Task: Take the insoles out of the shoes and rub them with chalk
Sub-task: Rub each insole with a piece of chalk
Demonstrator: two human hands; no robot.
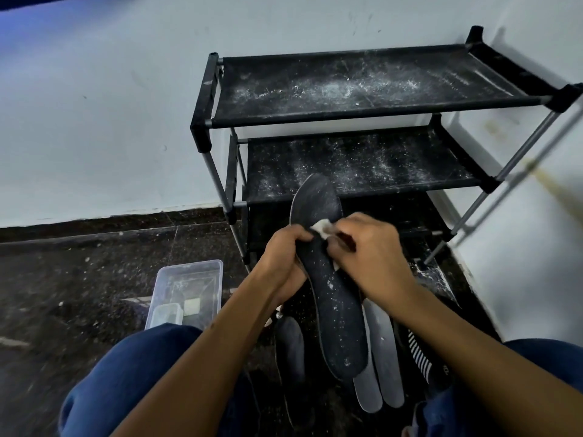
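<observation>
The insole is out of its shoe and held in the air over the floor, in front of the lowest shelf of the rack and between the person's knees. The left hand grips it from the left edge at about mid-length, fingers curled round it. The right hand pinches a white chalk lump and presses it on the dark top face just beyond the left thumb.

To rub well, I would keep the left grip firm and close behind the chalk so the thin insole does not buckle, work in short strokes along the length, then shift the grip to reach the covered middle — the heel half shows only scattered white specks, so it likely needs more passes. The lump looks small and crumbly; light pressure should keep it from breaking.

The long axis runs from near the person away toward the rack, leaning a little left at the far end. The broad toe end points away and up, overlapping the rack's lower shelf in view; the narrower heel points back at the person.

Under it on the floor lie two grey insoles and a darker one, roughly parallel. A clear box stands on the floor to the left.
</observation>
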